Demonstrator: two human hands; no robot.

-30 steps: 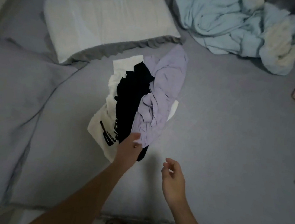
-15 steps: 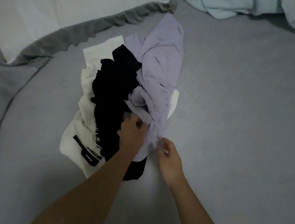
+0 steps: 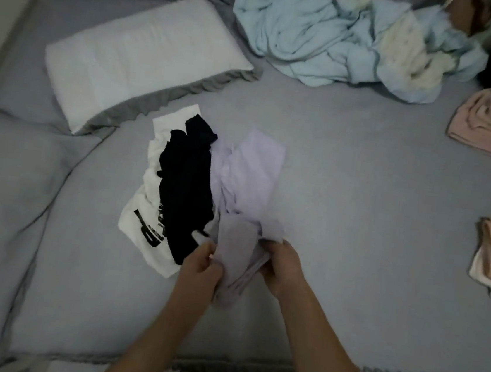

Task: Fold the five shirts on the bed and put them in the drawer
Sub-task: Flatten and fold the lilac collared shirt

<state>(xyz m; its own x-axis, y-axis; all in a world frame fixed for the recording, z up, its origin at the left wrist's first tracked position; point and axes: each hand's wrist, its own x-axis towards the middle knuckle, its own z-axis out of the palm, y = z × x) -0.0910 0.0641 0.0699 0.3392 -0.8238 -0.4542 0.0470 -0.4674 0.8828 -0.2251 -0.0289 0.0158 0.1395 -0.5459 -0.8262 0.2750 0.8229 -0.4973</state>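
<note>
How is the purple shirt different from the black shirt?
The purple shirt is pale; the black shirt is very dark. Both hands, left hand and right hand, grip the purple shirt's near end, while the black shirt lies untouched on the white shirt. Both are crumpled and unfolded.

We now grip the lavender shirt [image 3: 245, 179] with both hands: left hand [image 3: 201, 268], earlier only touching its hem, pinches the near end; right hand [image 3: 282, 266], a second ago hanging free, curls round the other side. Near end is bunched and lifted toward us, off the black shirt [image 3: 186, 185].
</note>
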